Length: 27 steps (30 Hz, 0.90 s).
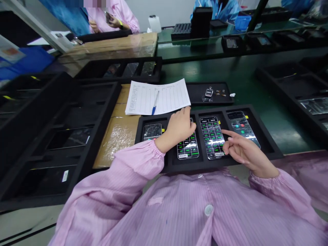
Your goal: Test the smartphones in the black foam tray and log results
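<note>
A black foam tray with several compartments lies in front of me, a phone in each. My left hand is over the upper part of one lit phone, fingers bent across its top edge and thumb apart; the fingertips' contact is partly hidden. Beside it, another phone shows a grid of green text. My right hand is at that phone's right edge, index finger stretched out and the others loosely curled, holding nothing. The rightmost phone shows coloured round icons. My left sleeve partly covers the leftmost phone.
A printed sheet with a blue pen lies beyond the tray. Small parts sit on a black plate. Larger foam trays stand at left, another tray at right. Across the bench, a person holds a phone.
</note>
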### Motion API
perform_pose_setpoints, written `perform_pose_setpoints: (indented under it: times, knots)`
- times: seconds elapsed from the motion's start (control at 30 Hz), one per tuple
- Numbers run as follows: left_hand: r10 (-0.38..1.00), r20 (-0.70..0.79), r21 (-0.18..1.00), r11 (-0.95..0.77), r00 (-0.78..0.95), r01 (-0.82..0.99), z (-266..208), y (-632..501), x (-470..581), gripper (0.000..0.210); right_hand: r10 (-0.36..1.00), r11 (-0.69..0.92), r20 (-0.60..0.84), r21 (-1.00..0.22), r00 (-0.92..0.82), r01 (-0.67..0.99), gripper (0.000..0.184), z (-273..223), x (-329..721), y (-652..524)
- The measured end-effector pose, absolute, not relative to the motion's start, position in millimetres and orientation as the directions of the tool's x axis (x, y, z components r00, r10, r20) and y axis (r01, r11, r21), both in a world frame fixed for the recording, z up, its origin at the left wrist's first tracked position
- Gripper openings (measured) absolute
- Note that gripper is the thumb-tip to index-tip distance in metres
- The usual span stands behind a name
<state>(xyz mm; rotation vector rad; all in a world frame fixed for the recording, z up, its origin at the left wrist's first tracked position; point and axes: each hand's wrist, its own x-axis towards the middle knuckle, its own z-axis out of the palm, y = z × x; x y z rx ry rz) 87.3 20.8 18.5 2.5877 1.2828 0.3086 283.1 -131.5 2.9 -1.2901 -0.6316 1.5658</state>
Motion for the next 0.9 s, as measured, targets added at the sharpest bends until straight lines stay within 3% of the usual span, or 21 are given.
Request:
perform_pose_setpoints:
  times: [0.1,0.27,0.4,0.63,0.7,0.77,0.83,0.9]
  knots:
    - [0.766,0.166,0.291,-0.639,0.62,0.712,7.1,19.5,87.7,0.081,0.902,-0.39,-0.43,-0.851,0.039,-0.352,0.054,3.3,282.7,-131.2]
    - [0.787,0.055,0.338,-0.594,0.614,0.731,-5.2,19.3,93.0,0.107,0.896,-0.395,-0.44,-0.847,0.054,-0.356,0.057,4.7,283.8,-131.3]
    - [0.793,0.05,0.315,-0.59,0.607,0.744,-5.2,14.5,96.4,0.108,0.892,-0.406,-0.449,-0.841,0.045,-0.357,0.058,5.5,283.4,-130.2]
    - [0.733,0.031,0.257,-0.663,0.679,0.703,-8.1,10.3,99.4,0.084,0.902,-0.39,-0.426,-0.871,0.064,-0.299,0.059,9.7,280.6,-133.1]
    - [0.731,0.047,0.271,-0.666,0.681,0.695,-10.2,11.2,99.6,0.084,0.916,-0.308,-0.328,-0.944,0.232,-0.119,0.062,8.2,287.0,-135.2]
    - [0.736,0.053,0.279,-0.66,0.674,0.698,-11.4,11.7,100.3,0.083,0.869,-0.202,-0.054,-0.946,0.491,0.254,0.057,2.8,300.1,-136.0]
    - [0.742,0.047,0.27,-0.654,0.668,0.707,-11.4,11.3,101.5,0.082,0.787,-0.181,0.268,-0.761,0.556,0.623,0.051,-5.9,316.8,-135.0]
    - [0.744,0.03,0.255,-0.652,0.668,0.714,-10.9,10.4,102.5,0.082,0.794,-0.19,0.392,-0.565,0.464,0.803,0.046,-15.1,330.7,-132.7]
